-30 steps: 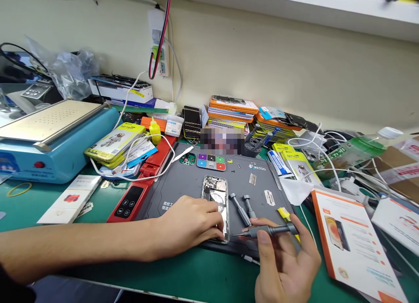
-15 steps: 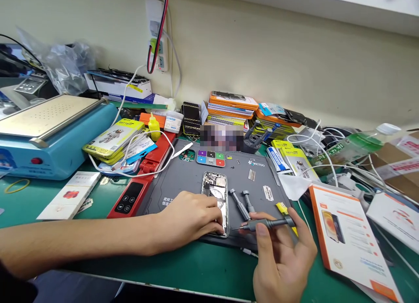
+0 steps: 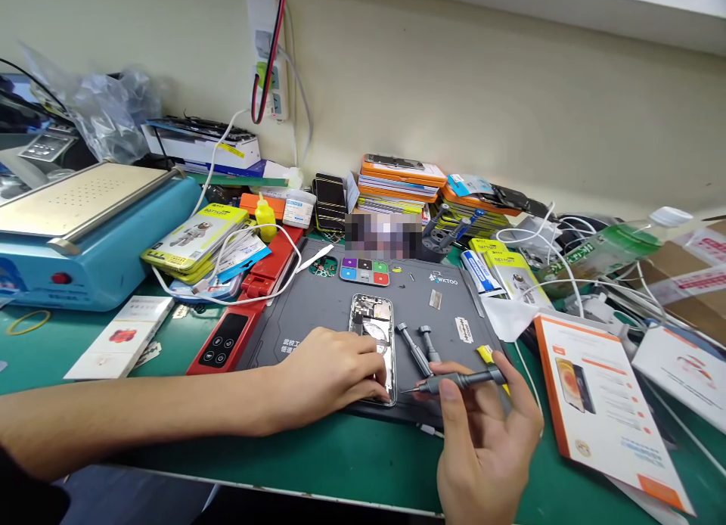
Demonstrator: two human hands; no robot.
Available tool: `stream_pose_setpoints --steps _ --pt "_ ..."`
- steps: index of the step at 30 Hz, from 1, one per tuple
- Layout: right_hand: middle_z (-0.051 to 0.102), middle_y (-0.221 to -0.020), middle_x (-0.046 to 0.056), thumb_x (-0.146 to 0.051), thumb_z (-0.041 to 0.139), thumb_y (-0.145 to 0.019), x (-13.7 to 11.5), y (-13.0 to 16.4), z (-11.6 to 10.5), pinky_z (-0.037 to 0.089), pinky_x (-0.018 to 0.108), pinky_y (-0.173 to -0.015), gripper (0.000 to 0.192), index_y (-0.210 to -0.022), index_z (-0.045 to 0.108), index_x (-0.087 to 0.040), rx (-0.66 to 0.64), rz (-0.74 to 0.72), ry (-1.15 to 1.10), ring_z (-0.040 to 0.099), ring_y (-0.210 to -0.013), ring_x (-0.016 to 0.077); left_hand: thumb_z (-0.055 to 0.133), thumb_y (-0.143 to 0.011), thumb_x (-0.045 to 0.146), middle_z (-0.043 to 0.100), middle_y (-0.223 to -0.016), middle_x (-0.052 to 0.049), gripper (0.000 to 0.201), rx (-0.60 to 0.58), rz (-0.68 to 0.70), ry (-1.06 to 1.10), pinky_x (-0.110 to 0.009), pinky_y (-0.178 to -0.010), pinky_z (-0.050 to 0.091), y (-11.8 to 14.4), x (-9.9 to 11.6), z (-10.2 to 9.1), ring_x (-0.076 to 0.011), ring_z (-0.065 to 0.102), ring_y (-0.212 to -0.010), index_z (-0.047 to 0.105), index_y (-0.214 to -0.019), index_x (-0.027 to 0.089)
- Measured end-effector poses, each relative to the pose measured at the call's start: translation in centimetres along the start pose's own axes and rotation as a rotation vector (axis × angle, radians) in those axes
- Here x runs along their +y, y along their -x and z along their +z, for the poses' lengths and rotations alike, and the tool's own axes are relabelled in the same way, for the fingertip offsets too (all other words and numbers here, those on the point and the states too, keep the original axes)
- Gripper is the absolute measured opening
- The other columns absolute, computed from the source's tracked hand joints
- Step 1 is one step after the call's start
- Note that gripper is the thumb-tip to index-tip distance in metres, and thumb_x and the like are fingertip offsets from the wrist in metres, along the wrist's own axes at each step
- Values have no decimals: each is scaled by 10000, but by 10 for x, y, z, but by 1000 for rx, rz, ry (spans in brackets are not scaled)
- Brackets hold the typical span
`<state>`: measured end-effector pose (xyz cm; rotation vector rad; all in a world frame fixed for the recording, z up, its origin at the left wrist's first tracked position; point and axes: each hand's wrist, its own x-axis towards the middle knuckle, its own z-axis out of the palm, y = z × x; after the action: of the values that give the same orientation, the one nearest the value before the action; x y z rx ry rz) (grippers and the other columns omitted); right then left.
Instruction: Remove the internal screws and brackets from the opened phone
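Observation:
An opened smartphone (image 3: 374,313) lies on the dark grey repair mat (image 3: 318,305), its inner parts exposed. My left hand (image 3: 334,366) rests over its lower half with the fingers curled down and pressed together at the phone's bottom end. What those fingertips pinch, if anything, is hidden. In my right hand (image 3: 488,434) is a grey precision screwdriver (image 3: 454,383), gripped between thumb and fingers, its tip pointing left just beside the phone's lower right edge. Two more screwdrivers, one long (image 3: 415,351) and one shorter (image 3: 429,345), lie on the mat right of the phone.
A coloured magnetic parts tray (image 3: 364,272) sits behind the phone. Left stand a red device (image 3: 218,343), battery boxes (image 3: 196,237) and a blue heating plate machine (image 3: 96,241). An orange-edged box (image 3: 606,411), cables and a green bottle (image 3: 612,253) occupy the right.
The view has shifted slightly. Both hands keep nearly the same pose, the left on the phone and the right with the screwdriver, whose tip stays beside the phone.

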<state>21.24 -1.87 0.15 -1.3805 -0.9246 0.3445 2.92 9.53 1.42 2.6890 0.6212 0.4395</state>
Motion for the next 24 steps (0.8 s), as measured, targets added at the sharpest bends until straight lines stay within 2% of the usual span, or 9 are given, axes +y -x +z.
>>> stream_pose_setpoints --steps 8,13,19,22,24 --pt "831 -1046 89 -382 815 -974 -2 -1 3 674 348 -701 645 -1535 520 -260 22 2 6 796 -758 210 701 -1106 420 782 -1052 3 196 -37 -31 27 -304 -624 402 0 2 -2 -199 769 -936 776 -1094 239" --pt "829 -1034 83 -382 804 -982 -3 0 3 676 341 -721 641 -1540 513 -256 45 -2 8 815 -849 223 725 -1090 379 777 -1095 -23 165 -81 -85 73 -294 -612 406 2 5 -12 -226 779 -940 805 -1145 246" --pt "825 -1057 91 -366 802 -985 -5 -2 4 676 340 -714 635 -1540 519 -238 43 -2 15 799 -840 208 832 -1013 291 823 -1089 54 54 -107 -158 244 -232 -739 512 -2 4 -19 -170 800 -978 829 -1067 291" --pt "819 -1057 93 -342 789 -997 -6 -3 4 674 346 -715 621 -1544 517 -236 28 -15 12 800 -873 220 854 -977 218 839 -1028 69 64 -117 -174 308 -204 -764 529 -5 3 -30 -152 804 -949 822 -1000 270" --pt "816 -1059 94 -334 780 -1005 -5 -3 4 675 357 -715 612 -1548 516 -232 28 -11 20 800 -876 227 840 -968 179 847 -994 74 88 -117 -181 324 -201 -780 533 -6 -1 -45 -148 803 -933 819 -966 265"
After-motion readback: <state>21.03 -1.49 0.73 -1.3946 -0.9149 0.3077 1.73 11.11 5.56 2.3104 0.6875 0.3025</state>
